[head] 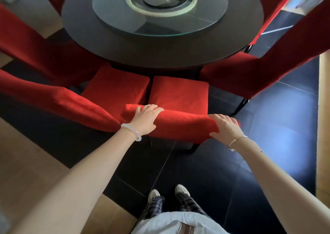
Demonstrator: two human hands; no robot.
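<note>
A red upholstered chair stands in front of me with its seat facing a round dark table. My left hand grips the left part of the chair's top rail, fingers curled over the front and thumb behind. My right hand grips the right end of the same rail, fingers over the top and thumb on the near side. A white bangle sits on my left wrist and a thin bracelet on my right.
A second red chair is tucked beside it on the left, and more red chairs ring the table. A glass turntable lies on the tabletop. The floor is dark tile bordered by wood. My feet stand just behind the chair.
</note>
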